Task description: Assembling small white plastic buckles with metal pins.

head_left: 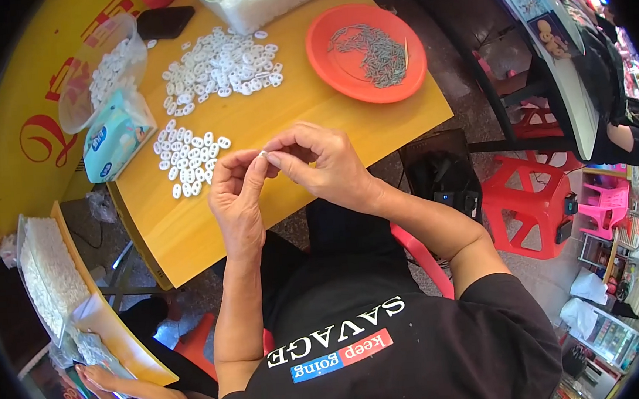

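Observation:
My left hand (238, 194) and my right hand (328, 165) meet above the table's near edge, fingertips pinched together. Between them a small white piece (263, 154) just shows; most of it is hidden by the fingers. Close to the left hand lies a loose group of white oval plastic pieces with dark holes (187, 160). Farther back spreads a bigger heap of similar white pieces (221, 62). To the right, a red plate (323, 66) holds a tangle of thin grey-green pieces (380, 54), too small to name, and a thin pale stick (406, 51).
A clear tub of white pieces (121, 69) and a tissue pack (116, 136) stand at the left of the yellow table (284, 113). Behind are a dark phone (165, 22) and a clear bin (269, 3). A red stool (523, 204) stands right; another person's hand (95, 377) shows lower left.

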The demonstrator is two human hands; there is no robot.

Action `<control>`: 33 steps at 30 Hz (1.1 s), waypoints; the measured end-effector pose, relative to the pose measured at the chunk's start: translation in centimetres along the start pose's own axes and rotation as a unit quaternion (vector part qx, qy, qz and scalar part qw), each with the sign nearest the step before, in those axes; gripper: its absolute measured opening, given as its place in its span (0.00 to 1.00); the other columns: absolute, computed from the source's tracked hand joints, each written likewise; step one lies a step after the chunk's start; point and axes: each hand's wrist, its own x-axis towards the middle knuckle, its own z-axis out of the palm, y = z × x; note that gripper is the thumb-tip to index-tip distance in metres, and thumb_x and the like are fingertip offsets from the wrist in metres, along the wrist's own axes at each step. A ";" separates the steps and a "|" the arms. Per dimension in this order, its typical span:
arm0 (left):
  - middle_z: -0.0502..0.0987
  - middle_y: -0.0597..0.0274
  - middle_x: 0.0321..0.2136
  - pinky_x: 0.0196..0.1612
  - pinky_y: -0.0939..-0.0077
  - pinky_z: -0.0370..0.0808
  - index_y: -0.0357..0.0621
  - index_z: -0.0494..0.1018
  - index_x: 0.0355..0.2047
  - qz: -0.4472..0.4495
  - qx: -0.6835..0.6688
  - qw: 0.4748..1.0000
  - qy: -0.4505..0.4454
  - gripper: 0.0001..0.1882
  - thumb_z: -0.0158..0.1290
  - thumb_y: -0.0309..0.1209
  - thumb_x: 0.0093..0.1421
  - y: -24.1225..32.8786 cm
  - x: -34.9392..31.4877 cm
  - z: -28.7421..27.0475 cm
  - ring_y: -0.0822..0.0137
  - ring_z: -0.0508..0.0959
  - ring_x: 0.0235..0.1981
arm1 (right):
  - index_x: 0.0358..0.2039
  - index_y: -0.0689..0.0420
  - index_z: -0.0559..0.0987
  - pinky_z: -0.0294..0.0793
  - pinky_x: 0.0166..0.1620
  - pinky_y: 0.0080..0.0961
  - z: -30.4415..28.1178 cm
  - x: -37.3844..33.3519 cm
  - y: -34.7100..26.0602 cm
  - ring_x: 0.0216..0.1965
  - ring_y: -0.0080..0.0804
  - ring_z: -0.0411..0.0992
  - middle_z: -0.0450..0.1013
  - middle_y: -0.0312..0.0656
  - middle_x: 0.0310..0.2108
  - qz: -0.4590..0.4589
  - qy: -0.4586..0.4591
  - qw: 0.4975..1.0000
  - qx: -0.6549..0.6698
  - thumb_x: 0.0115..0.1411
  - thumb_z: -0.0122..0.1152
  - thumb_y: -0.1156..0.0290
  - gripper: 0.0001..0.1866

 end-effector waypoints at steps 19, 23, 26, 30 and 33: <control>0.79 0.56 0.33 0.42 0.74 0.75 0.32 0.74 0.43 -0.085 -0.051 0.993 -0.056 0.10 0.54 0.25 0.64 0.1 -0.6 1.3 0.68 0.79 0.34 | 0.29 0.61 0.76 0.73 0.27 0.27 -3.1 2.4 -0.8 0.27 0.36 0.74 0.73 0.42 0.28 -0.246 -0.060 0.949 -0.188 0.51 0.68 0.78 0.08; 0.79 0.58 0.32 0.41 0.77 0.75 0.33 0.74 0.41 -0.064 -0.030 0.996 -0.053 0.09 0.54 0.26 0.64 -0.6 -0.4 1.3 0.70 0.79 0.33 | 0.28 0.60 0.76 0.73 0.25 0.29 -3.4 2.4 -0.3 0.24 0.38 0.74 0.72 0.42 0.28 -0.273 -0.073 0.930 -0.235 0.51 0.68 0.77 0.08; 0.79 0.59 0.32 0.41 0.79 0.74 0.33 0.74 0.41 -0.045 -0.001 0.998 -0.053 0.09 0.55 0.27 0.64 -0.8 -0.4 1.6 0.72 0.78 0.33 | 0.28 0.61 0.75 0.73 0.26 0.29 -3.5 2.1 -0.3 0.25 0.38 0.74 0.72 0.43 0.28 -0.243 -0.084 0.934 -0.250 0.51 0.68 0.77 0.08; 0.79 0.60 0.33 0.41 0.80 0.74 0.34 0.74 0.41 -0.044 0.028 0.997 -0.051 0.08 0.55 0.27 0.64 -0.9 -0.2 1.9 0.73 0.78 0.33 | 0.28 0.61 0.76 0.74 0.26 0.29 -4.5 2.4 -0.4 0.26 0.39 0.75 0.72 0.43 0.28 -0.240 -0.093 0.936 -0.239 0.52 0.67 0.77 0.07; 0.79 0.61 0.33 0.42 0.80 0.74 0.34 0.74 0.41 -0.033 0.058 0.997 -0.029 0.08 0.54 0.26 0.64 -0.9 -0.2 1.7 0.74 0.77 0.33 | 0.30 0.60 0.77 0.75 0.28 0.30 -6.4 3.6 -0.7 0.27 0.39 0.75 0.72 0.43 0.29 -0.239 -0.090 0.918 -0.302 0.54 0.65 0.75 0.05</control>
